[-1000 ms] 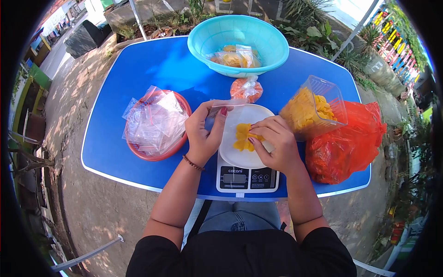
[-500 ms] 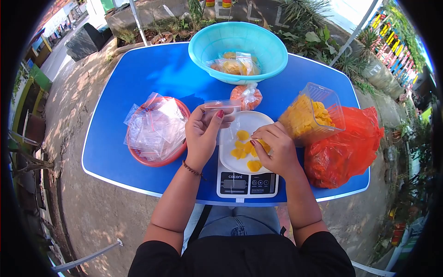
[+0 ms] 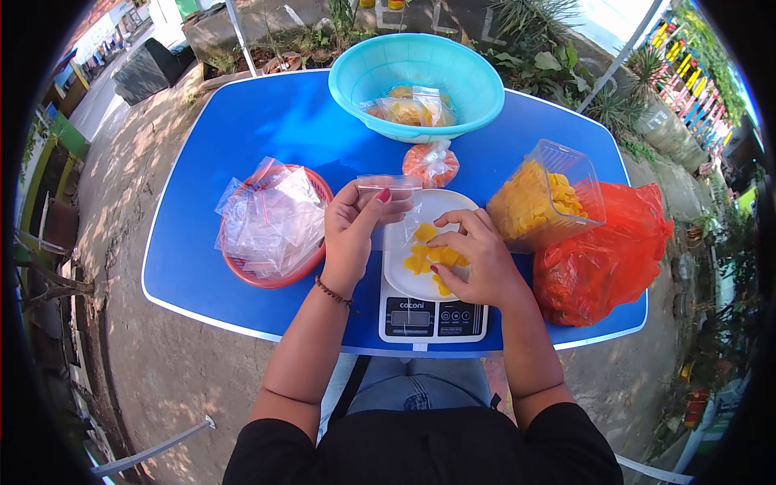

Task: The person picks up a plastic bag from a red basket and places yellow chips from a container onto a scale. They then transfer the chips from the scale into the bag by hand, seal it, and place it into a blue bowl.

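Note:
My left hand [image 3: 353,230] pinches a clear zip-lock bag [image 3: 390,183] by its upper edge, beside the left rim of a white plate [image 3: 440,207]. Several thin yellow chips [image 3: 417,260] lie on that plate, which rests on a white kitchen scale [image 3: 411,318] with a black panel. Over the plate's right side hovers my right hand [image 3: 485,263], its thumb and fingers spread apart just above the chips, with nothing visible between them. Part of the chips is hidden beneath this hand.
Left stands a red basket [image 3: 317,260] of clear bags. At the back, a turquoise basin [image 3: 356,77] holds filled bags, with a knotted bag of orange bits [image 3: 428,166] before it. Right are a clear container of yellow chips [image 3: 529,202] and a red plastic bag [image 3: 606,259].
My right hand's fingers have opened from a closed pinch over the plate. My left hand still holds the zip-lock bag in nearly the same place.

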Tool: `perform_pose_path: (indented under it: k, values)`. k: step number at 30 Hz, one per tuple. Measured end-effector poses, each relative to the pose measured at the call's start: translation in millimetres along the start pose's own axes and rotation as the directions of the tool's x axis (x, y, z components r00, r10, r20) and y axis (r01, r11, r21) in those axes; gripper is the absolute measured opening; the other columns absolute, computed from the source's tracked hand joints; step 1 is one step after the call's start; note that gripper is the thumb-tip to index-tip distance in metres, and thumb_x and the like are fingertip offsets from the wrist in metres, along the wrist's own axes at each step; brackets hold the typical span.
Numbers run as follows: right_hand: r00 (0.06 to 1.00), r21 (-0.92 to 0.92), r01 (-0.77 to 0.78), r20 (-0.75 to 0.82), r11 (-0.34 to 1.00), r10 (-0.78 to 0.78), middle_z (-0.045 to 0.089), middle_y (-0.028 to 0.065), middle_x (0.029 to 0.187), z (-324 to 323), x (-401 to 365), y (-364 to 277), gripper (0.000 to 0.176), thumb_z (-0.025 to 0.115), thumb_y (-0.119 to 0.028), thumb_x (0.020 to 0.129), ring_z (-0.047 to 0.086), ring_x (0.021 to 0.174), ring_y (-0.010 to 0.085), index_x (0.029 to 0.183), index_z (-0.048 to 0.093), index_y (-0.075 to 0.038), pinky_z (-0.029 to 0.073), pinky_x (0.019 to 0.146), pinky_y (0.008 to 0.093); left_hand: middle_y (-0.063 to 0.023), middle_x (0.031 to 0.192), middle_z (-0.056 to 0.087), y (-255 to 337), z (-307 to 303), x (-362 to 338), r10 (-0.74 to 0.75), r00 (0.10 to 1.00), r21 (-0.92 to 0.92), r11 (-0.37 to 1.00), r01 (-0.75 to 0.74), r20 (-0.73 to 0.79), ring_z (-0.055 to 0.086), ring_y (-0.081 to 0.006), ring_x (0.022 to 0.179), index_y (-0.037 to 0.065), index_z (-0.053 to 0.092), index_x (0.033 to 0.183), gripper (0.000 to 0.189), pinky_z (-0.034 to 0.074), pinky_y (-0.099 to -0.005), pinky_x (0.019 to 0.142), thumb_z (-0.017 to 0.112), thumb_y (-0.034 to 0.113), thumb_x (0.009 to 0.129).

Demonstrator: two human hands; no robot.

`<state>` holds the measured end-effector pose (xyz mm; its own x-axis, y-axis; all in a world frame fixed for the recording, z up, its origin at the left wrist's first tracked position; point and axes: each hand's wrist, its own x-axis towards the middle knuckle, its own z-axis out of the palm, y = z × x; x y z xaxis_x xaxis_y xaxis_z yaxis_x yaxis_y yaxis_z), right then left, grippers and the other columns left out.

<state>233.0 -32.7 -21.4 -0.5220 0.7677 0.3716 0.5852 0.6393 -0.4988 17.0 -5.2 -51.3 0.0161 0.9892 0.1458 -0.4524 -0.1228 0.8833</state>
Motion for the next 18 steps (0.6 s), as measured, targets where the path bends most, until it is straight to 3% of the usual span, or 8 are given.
perform_pose_path:
  k: [5,12,15,18]
  values:
    - [0.993,0.068,0.002,-0.116,0.998,0.006,0.06,0.0113,0.112,9,-1,6,0.018,0.074,-0.005,0.077,0.059,0.102,0.0287,0.094,0.069,-0.004,0.051,0.085,0.0366,-0.0161,0.106,0.071,1,2,0,0.008,1.0,0.003,1.0,-0.008,-0.016,0.072,-0.024,0.094,0.002,0.062,0.112,0.019,0.059,-0.0323,0.081,0.06,0.013,0.097]
    - [0.971,0.13,0.018,-0.238,0.991,0.014,0.062,0.0118,0.112,12,-3,14,0.017,0.073,-0.004,0.078,0.06,0.098,0.0277,0.095,0.069,-0.004,0.05,0.086,0.0377,-0.0133,0.108,0.072,2,1,-1,0.008,1.0,0.021,1.0,-0.008,0.005,0.072,-0.0222,0.097,0.0,0.061,0.118,0.023,0.057,-0.0305,0.082,0.057,0.014,0.099]
    - [0.989,0.005,0.001,-0.151,1.0,0.0,0.059,0.0117,0.118,2,-2,7,0.022,0.074,-0.005,0.075,0.055,0.102,0.0274,0.097,0.071,-0.008,0.045,0.091,0.0387,-0.0134,0.107,0.072,1,1,-1,0.011,1.0,0.022,1.0,-0.011,0.004,0.072,-0.0223,0.097,0.0,0.061,0.118,0.024,0.057,-0.0302,0.082,0.057,0.014,0.099]
    - [0.994,0.007,-0.029,-0.105,1.0,0.03,0.055,0.0106,0.126,-7,-1,-4,0.029,0.076,-0.007,0.072,0.048,0.109,0.0292,0.1,0.073,-0.012,0.041,0.093,0.0394,-0.0141,0.107,0.072,0,0,0,0.014,1.0,0.017,1.0,-0.014,0.0,0.072,-0.0228,0.096,0.001,0.061,0.116,0.022,0.058,-0.0306,0.081,0.058,0.014,0.099]
